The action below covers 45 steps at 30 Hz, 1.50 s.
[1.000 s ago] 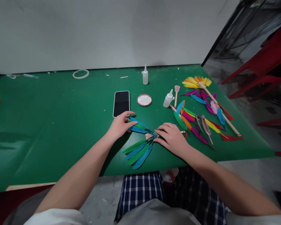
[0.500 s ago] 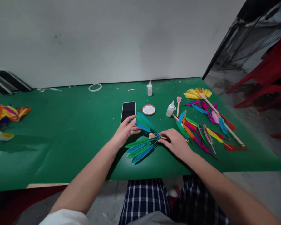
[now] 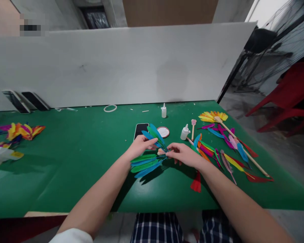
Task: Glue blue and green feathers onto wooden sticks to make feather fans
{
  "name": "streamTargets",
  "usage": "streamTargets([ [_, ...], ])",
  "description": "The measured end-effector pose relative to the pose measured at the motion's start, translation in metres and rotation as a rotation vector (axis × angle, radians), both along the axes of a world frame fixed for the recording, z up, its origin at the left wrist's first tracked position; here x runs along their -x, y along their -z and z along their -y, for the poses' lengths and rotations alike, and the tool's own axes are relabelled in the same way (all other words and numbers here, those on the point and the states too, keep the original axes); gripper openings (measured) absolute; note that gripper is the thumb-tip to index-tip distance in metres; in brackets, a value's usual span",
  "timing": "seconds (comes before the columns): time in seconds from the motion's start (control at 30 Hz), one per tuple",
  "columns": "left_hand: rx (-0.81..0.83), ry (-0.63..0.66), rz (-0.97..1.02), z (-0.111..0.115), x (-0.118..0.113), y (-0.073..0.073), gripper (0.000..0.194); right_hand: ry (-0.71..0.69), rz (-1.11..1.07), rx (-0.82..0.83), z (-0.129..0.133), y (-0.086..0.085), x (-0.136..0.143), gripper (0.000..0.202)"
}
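Observation:
Both of my hands work on a feather fan (image 3: 145, 166), whose blue and green feathers spread to the left from a small pale wooden head (image 3: 161, 152). My left hand (image 3: 141, 147) pinches the upper blue and green feathers between thumb and fingers. At the quill ends, beside the wooden head, my right hand (image 3: 183, 154) is closed on the fan's base; its fingers hide the handle. A red tassel (image 3: 196, 183) hangs below my right wrist. Past my left fingertips lie a phone (image 3: 141, 130), partly covered, and a round dish of white stuff (image 3: 163, 132).
Two white glue bottles (image 3: 185, 132) stand on the green table (image 3: 78, 162). Loose coloured feathers (image 3: 226, 162), a small stick with a pink head (image 3: 193, 125) and a yellow feather fan (image 3: 213, 116) lie right. More bright feathers (image 3: 25, 131) lie far left. A white board (image 3: 131, 67) rises behind.
My view has tilted up. My left hand has moved inward over the upper feathers, and my right hand has shifted left to the quill ends. The red tassel now shows below my right wrist.

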<state>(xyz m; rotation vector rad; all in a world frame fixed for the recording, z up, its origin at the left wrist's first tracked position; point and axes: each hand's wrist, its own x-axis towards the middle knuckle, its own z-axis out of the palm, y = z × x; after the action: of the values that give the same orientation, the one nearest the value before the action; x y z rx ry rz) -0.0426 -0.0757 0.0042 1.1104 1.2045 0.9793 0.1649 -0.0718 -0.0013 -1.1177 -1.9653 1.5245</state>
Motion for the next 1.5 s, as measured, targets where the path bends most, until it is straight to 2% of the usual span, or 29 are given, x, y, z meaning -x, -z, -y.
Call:
streamTargets([
  [0.1,0.008,-0.011,0.004,0.001,-0.002,0.0,0.025,-0.025,-0.057,0.037,-0.007,0.0,0.005,0.023],
  [0.2,0.008,-0.038,-0.024,0.004,-0.001,0.001,0.025,0.012,-0.067,0.04,-0.01,0.003,0.011,0.022],
  [0.33,-0.02,-0.075,-0.129,0.007,0.005,0.004,0.024,0.076,-0.108,0.1,-0.009,0.01,0.017,0.02],
  [0.4,-0.031,-0.048,-0.197,0.008,0.008,0.004,0.024,0.1,-0.142,0.112,-0.008,0.013,0.017,0.021],
  [0.5,-0.042,0.049,-0.275,0.011,0.012,-0.001,0.025,0.133,-0.169,0.126,-0.009,0.012,0.014,0.021],
  [0.57,-0.106,0.022,-0.308,0.014,0.014,-0.011,0.026,0.184,-0.181,0.144,-0.011,0.009,0.011,0.022],
  [0.6,-0.172,-0.065,-0.334,0.018,0.015,-0.017,0.026,0.224,-0.199,0.158,-0.013,0.008,0.01,0.022],
  [0.7,-0.537,-0.66,-0.503,0.034,0.018,-0.03,0.022,0.376,-0.334,0.21,-0.017,0.003,0.007,0.025],
  [0.73,-0.656,-0.809,-0.552,0.04,0.017,-0.031,0.025,0.423,-0.395,0.226,-0.018,0.001,0.007,0.026],
  [0.77,-0.764,-0.867,-0.575,0.047,0.014,-0.029,0.031,0.462,-0.454,0.232,-0.019,0.0,0.007,0.026],
  [0.8,-0.826,-0.752,-0.589,0.052,0.008,-0.025,0.036,0.495,-0.505,0.223,-0.02,-0.001,0.007,0.026],
  [0.83,-0.828,-0.512,-0.609,0.056,0.0,-0.018,0.038,0.525,-0.544,0.203,-0.02,-0.001,0.007,0.026],
  [0.87,-0.783,-0.364,-0.619,0.058,-0.011,-0.01,0.038,0.556,-0.573,0.173,-0.02,-0.001,0.007,0.025],
  [0.9,-0.713,-0.233,-0.618,0.058,-0.022,-0.002,0.034,0.586,-0.594,0.143,-0.019,-0.001,0.008,0.025],
  [0.93,-0.524,-0.075,-0.562,0.056,-0.035,0.006,0.028,0.611,-0.608,0.116,-0.018,0.0,0.009,0.024],
  [0.97,-0.348,-0.017,-0.44,0.053,-0.047,0.013,0.023,0.628,-0.619,0.093,-0.017,0.001,0.011,0.024],
  [1.03,-0.162,-0.031,-0.145,0.044,-0.068,0.022,0.031,0.618,-0.634,0.062,-0.013,0.004,0.016,0.022],
  [1.07,-0.133,-0.057,-0.016,0.039,-0.075,0.024,0.035,0.598,-0.64,0.045,-0.011,0.005,0.018,0.021],
  [1.13,-0.155,-0.188,0.134,0.032,-0.084,0.024,0.032,0.55,-0.634,0.008,-0.007,0.008,0.023,0.019],
  [1.23,-0.179,-0.339,0.161,0.03,-0.084,0.02,0.025,0.505,-0.599,-0.03,-0.005,0.01,0.024,0.019],
  [1.37,-0.157,-0.344,0.123,0.033,-0.075,0.017,0.022,0.558,-0.668,-0.051,-0.011,0.012,0.018,0.019],
  [1.5,-0.136,-0.34,0.074,0.034,-0.07,0.017,0.022,0.623,-0.708,-0.003,-0.016,0.012,0.013,0.023],
])
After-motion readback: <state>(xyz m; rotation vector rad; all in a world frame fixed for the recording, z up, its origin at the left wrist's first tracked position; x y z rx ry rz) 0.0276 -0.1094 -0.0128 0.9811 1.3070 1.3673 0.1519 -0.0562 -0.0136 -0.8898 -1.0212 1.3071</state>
